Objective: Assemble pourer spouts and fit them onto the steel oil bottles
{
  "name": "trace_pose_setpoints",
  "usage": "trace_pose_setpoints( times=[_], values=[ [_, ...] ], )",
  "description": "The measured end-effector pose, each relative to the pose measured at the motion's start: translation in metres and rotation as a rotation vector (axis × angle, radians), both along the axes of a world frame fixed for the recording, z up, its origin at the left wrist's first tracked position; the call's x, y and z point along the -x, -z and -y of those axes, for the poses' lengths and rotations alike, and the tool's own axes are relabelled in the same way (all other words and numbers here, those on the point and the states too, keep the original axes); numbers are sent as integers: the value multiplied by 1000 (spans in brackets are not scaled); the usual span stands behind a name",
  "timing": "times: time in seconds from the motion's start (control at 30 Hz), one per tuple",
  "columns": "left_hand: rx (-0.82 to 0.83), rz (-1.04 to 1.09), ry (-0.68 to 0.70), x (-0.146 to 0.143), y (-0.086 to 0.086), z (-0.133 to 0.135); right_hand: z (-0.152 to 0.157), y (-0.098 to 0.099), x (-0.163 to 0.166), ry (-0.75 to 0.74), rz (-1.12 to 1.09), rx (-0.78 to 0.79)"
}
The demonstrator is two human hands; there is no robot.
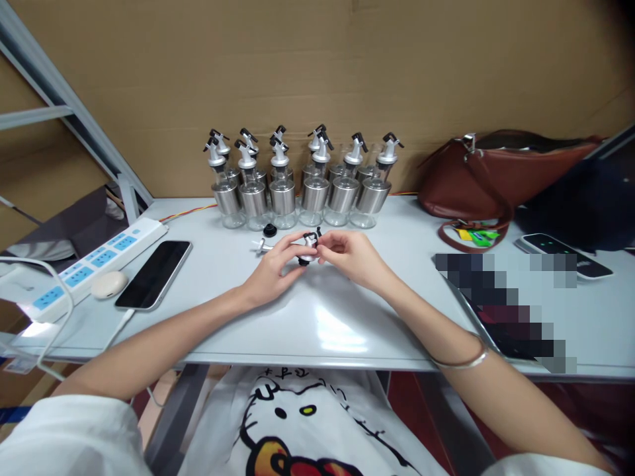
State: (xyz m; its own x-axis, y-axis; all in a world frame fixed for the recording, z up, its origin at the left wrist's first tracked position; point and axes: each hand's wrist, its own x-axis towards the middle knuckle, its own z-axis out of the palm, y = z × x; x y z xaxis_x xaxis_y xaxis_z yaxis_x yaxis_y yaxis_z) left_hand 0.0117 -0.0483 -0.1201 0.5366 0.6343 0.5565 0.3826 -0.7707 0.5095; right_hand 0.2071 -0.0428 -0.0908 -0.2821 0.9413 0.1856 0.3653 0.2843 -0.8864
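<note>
A silver-and-black oil bottle pourer point(308, 256) is in front of me, just above the table's middle. My left hand point(278, 271) is closed around its body from the left. At its right side, my right hand point(354, 259) pinches by the small black lever; the fingertips partly hide what they grip. Just beyond my left hand lies another silver spout piece point(260, 246), partly hidden by the fingers. A black rubber stopper point(269, 230) sits on the table behind it.
Glass bottles with steel sleeves point(283, 196) stand in two rows at the back, most topped with pourers. Left are a power strip point(99, 264), a phone point(155, 274) and a round beige case point(109, 285). A brown bag point(461, 178) and a dark flat device point(565, 254) lie right.
</note>
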Motion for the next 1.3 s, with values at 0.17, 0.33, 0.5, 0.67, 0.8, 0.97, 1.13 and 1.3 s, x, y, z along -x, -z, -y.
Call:
trace_pose_setpoints(
  times=[0.17, 0.33, 0.5, 0.67, 0.8, 0.97, 1.13, 1.3],
  values=[
    [249, 121, 59, -4, -1, 2, 1, 2, 3, -11, 80, -39],
    [474, 331, -5, -7, -4, 3, 4, -1, 3, 1, 156, -121],
    [643, 485, -6, -9, -4, 3, 6, -4, 4, -11, 183, -122],
    [728, 497, -10, -11, -5, 5, 7, -7, 4, -62, 206, -114],
    [706, 488, -3, -10, -6, 6, 8, -9, 3, -66, 232, -114],
    [640, 417, -6, -10, -5, 6, 10, -11, 4, -50, 299, -130],
    [600, 375, -23, -9, -3, 6, 11, -13, 4, -71, 353, -133],
    [595, 389, -45, -8, 1, 4, 10, -13, 3, -68, 392, -148]
  ],
)
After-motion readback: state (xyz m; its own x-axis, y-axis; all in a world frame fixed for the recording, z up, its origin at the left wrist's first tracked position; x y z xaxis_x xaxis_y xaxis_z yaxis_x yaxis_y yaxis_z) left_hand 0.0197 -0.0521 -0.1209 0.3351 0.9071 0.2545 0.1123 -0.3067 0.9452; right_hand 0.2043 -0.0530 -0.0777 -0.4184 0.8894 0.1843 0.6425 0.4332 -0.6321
